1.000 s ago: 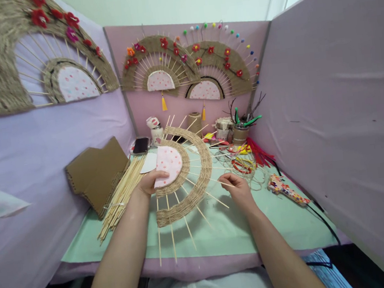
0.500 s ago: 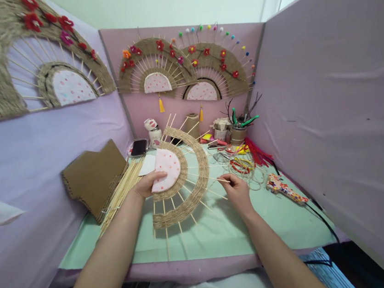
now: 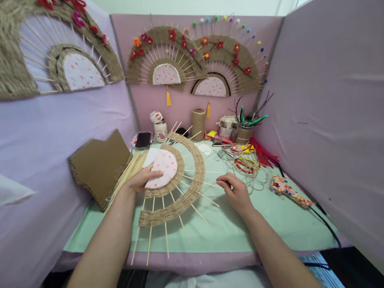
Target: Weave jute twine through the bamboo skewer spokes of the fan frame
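Observation:
My left hand (image 3: 143,178) grips a half-round fan (image 3: 199,164) woven in brown twine over thin wooden sticks. Its thumb lies on the white, red-dotted centre piece (image 3: 164,165); the other fingers are hidden behind. Two twine bands, an inner and an outer one, run across the sticks, whose bare tips stick out past the outer band. To the right of the fan, my right hand (image 3: 236,193) is closed in a pinch beside a stick's tip. Whatever lies between those fingertips is too small to make out.
Brown cardboard (image 3: 102,168) leans at the left beside a bundle of sticks (image 3: 126,172). A twine spool (image 3: 198,125) and a can of tools (image 3: 244,133) stand behind. Loose twine (image 3: 251,174) and a patterned glue gun (image 3: 289,191) lie right. Finished fans (image 3: 163,45) hang behind.
The fan has tilted and its lower end has swung left and toward me. My right hand stays pinched near the stick tips. The camera view has shifted slightly.

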Action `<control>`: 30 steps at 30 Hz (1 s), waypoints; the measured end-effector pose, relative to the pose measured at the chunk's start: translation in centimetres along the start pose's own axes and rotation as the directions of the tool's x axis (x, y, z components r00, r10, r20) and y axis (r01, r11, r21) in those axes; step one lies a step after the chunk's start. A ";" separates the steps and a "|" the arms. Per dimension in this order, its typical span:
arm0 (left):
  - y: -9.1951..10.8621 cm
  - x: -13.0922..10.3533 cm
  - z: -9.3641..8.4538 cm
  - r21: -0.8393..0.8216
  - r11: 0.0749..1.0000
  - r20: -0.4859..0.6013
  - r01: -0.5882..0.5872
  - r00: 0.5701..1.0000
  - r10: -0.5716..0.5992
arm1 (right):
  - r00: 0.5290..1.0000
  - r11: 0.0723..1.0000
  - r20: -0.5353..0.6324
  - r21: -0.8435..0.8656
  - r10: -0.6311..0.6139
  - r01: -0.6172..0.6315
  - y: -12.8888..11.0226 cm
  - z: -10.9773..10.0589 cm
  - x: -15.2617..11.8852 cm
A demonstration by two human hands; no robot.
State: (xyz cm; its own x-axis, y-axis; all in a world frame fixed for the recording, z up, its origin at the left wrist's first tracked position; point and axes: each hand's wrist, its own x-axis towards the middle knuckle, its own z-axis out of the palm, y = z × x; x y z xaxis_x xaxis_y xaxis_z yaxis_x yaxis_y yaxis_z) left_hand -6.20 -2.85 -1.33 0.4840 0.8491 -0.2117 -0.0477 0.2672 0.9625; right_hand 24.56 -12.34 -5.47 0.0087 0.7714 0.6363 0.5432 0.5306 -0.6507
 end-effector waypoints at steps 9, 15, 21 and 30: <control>-0.1 -0.1 0.3 0.048 0.998 -0.001 0.041 0.999 -0.041 | 0.987 0.997 -0.159 -0.071 -0.031 0.019 -0.3 -0.5 -0.1; -0.5 0.1 -0.1 0.046 0.998 0.038 0.048 0.998 -0.049 | 0.986 0.999 -0.162 0.002 0.048 -0.048 -0.1 -0.5 0.1; -1.1 0.3 0.2 -0.027 0.999 0.086 0.040 0.996 -0.038 | 0.979 0.995 -0.178 0.017 0.100 -0.099 -0.1 -0.5 0.1; -1.9 0.6 1.3 -0.066 0.995 0.206 0.078 0.977 -0.063 | 0.977 0.993 -0.175 0.039 0.119 -0.114 0.0 -0.4 0.0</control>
State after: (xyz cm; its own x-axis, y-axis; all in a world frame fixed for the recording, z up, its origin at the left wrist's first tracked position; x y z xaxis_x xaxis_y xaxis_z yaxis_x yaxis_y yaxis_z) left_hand -4.63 -3.44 -3.06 0.6554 0.7185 -0.2328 -0.0675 0.3627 0.9295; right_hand 24.86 -12.47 -5.28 0.2195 0.7557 0.6170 0.5052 0.4530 -0.7346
